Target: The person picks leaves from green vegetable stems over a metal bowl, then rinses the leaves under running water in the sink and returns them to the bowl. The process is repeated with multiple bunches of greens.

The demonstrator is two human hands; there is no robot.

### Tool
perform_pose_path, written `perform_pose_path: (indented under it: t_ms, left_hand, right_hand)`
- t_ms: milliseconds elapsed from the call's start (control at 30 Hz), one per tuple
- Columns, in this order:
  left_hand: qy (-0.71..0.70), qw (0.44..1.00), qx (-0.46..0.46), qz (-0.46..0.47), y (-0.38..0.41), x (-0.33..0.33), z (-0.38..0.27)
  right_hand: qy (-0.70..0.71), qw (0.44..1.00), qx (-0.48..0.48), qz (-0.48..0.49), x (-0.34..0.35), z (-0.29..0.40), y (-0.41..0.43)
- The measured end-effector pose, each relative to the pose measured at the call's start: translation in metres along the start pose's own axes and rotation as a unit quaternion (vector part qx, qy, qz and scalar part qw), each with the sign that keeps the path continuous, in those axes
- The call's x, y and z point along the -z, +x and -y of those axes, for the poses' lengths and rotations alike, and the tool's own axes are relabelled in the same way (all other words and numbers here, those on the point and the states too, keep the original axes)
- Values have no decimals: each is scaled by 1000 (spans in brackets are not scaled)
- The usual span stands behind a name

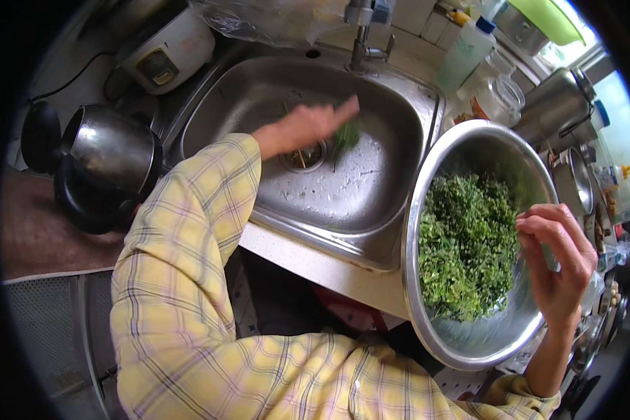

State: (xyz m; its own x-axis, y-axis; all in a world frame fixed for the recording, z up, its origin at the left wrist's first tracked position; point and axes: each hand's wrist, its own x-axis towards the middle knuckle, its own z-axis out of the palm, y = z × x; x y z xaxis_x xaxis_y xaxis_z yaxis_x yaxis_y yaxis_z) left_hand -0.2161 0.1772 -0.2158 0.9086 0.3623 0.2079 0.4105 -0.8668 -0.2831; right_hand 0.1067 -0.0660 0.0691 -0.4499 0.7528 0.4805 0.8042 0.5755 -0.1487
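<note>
My left hand is over the stainless steel sink, blurred, with one finger stretched out to the right. A green leafy sprig shows just below that finger; whether the hand holds it I cannot tell. Beside the sink on the right, a large metal bowl is tilted in view and heaped with chopped-looking leafy greens. Over the bowl's right side is my right hand, its fingertips drawn together with the thumb at the edge of the greens. Nothing is visible in its pinch.
Bits of plant lie around the sink drain. A faucet rises behind the basin. To the left stand a metal kettle and a white rice cooker. Bottles, glass jars and a steel canister crowd the right-hand side.
</note>
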Motion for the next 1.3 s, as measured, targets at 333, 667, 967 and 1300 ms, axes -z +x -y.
perform_pose_path:
  t_ms: [333, 667, 967, 1300]
  left_hand:
    - [66, 997, -38, 25, -4, -3, -4]
    - [-11, 998, 33, 54, -12, 15, -8]
    - [-27, 981, -91, 169, -32, 25, -21]
    - [109, 983, 83, -118, 9, 87, 22]
  right_hand:
    - [14, 997, -79, 2, 5, 1, -38]
    - [33, 989, -147, 9, 10, 12, -82]
    - [43, 987, -154, -9, 8, 15, -86]
    - [51, 988, -146, 0, -3, 14, -90]
